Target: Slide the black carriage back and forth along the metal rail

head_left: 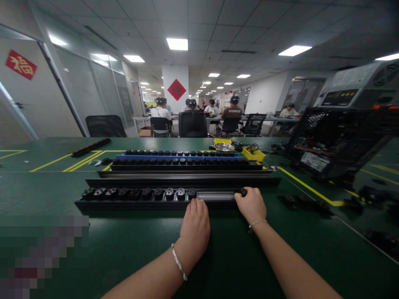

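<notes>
A long black rail (93,204) lies across the green table in front of me, with several black socket modules (140,193) seated along its left part. My left hand (195,224) rests on the rail's near edge, fingers curled over it beside the last seated module. My right hand (251,204) is closed on a small black module (243,192) at the rail's right end. Between my hands the rail's channel (215,195) is bare.
Behind lie an empty black rail (183,181), two more rails filled with modules (187,165), a yellow bin (254,155), a metal bowl (224,146) and an open black computer case (336,141). Loose black parts (299,203) sit at right. People sit at far desks.
</notes>
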`<state>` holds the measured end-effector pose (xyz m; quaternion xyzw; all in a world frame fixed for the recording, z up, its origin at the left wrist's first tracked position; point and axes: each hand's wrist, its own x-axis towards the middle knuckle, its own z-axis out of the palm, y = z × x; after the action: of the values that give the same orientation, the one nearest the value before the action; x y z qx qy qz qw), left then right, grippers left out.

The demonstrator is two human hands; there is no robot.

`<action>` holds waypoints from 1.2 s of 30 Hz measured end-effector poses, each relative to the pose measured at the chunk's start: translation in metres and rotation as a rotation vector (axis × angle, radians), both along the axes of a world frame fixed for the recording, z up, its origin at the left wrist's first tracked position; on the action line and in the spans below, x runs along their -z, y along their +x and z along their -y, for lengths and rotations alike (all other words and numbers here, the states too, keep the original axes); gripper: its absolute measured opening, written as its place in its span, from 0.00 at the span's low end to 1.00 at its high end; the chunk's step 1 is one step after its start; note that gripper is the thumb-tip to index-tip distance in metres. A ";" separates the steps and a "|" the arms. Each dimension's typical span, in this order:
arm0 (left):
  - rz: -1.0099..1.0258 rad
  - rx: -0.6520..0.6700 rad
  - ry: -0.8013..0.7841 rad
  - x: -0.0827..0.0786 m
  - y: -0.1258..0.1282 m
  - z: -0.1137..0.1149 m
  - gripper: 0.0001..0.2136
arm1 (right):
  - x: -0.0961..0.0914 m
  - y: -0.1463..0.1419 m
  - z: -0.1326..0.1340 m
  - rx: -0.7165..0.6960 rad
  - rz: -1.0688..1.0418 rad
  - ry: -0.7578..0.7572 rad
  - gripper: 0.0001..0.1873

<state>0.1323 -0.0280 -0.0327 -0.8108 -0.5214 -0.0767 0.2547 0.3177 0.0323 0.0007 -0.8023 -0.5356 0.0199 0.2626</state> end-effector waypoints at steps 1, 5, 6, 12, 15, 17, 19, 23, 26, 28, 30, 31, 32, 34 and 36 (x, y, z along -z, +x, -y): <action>0.001 0.000 0.001 0.000 0.000 0.000 0.21 | 0.000 0.000 0.000 0.001 0.000 0.000 0.22; -0.004 -0.005 -0.002 0.000 0.000 0.000 0.21 | 0.000 0.002 -0.001 0.008 -0.004 -0.004 0.22; -0.007 -0.008 -0.008 0.000 0.000 0.000 0.21 | 0.000 0.002 -0.001 0.013 -0.004 -0.004 0.22; 0.000 -0.012 -0.025 -0.001 0.000 0.000 0.22 | 0.001 0.007 -0.001 0.031 0.007 0.002 0.22; 0.008 -0.007 -0.014 -0.001 0.000 0.000 0.22 | 0.001 0.011 -0.002 0.037 0.006 -0.007 0.23; 0.011 -0.007 -0.005 0.000 0.000 0.000 0.22 | 0.001 0.013 -0.002 0.041 0.005 -0.011 0.23; 0.015 -0.012 0.001 0.000 0.000 0.000 0.22 | 0.001 0.015 -0.002 0.044 0.002 -0.014 0.24; 0.008 -0.006 -0.019 0.000 0.000 -0.001 0.22 | 0.000 0.017 -0.003 0.049 -0.010 -0.020 0.24; 0.003 -0.002 -0.030 -0.001 0.000 0.000 0.22 | -0.001 0.022 -0.003 0.069 -0.020 -0.028 0.25; -0.003 -0.004 -0.033 -0.001 0.000 0.000 0.22 | -0.001 0.030 -0.003 0.089 -0.030 -0.040 0.26; -0.014 -0.001 -0.042 -0.001 -0.001 0.000 0.22 | -0.002 0.039 -0.004 0.111 -0.048 -0.058 0.27; -0.016 0.001 -0.045 -0.001 -0.001 0.000 0.22 | -0.002 0.044 -0.004 0.125 -0.058 -0.068 0.27; -0.014 0.002 -0.047 -0.001 -0.001 0.000 0.22 | -0.002 0.048 -0.004 0.139 -0.069 -0.078 0.28; -0.007 0.002 -0.048 -0.001 -0.001 0.000 0.23 | -0.002 0.057 -0.005 0.167 -0.087 -0.099 0.29; 0.001 -0.003 -0.041 0.000 -0.001 0.000 0.23 | -0.002 0.064 -0.006 0.187 -0.093 -0.117 0.29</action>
<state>0.1316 -0.0279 -0.0324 -0.8152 -0.5241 -0.0660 0.2377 0.3820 0.0387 0.0024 -0.8611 -0.4435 0.0636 0.2404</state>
